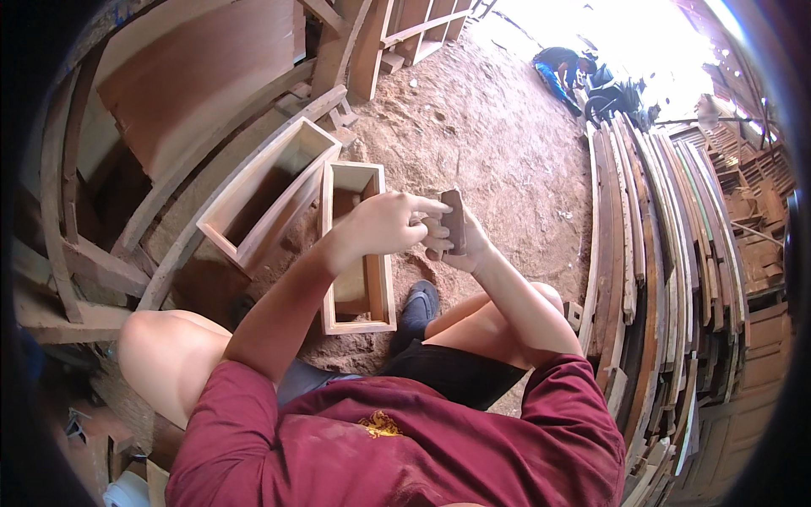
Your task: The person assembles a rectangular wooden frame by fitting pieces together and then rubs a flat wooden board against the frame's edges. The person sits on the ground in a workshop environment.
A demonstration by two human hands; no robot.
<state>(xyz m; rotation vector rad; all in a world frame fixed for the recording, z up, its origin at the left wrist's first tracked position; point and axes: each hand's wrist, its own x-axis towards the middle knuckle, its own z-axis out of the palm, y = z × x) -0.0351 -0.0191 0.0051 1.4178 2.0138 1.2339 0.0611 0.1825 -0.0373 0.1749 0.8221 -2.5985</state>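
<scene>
My right hand (475,247) is closed around a small, flat dark-brown block (454,221), held upright above the ground. From the left, my left hand (380,226) reaches across with its index finger stretched out against the block's upper part. Its other fingers are bent and partly hidden. Below my left forearm stands a long, narrow open wooden box (389,296), pale at the rim. A second open wooden box (245,250) lies slanted to its left, with dark shade inside.
Long wooden boards (629,220) are stacked along the right. Curved timber framing (169,198) and a brown panel (203,76) stand at left. Wooden frames (414,29) stand at the back. Farther off, a person (562,72) crouches beside a dark wheeled thing (610,97). The dirt floor (490,127) is rough.
</scene>
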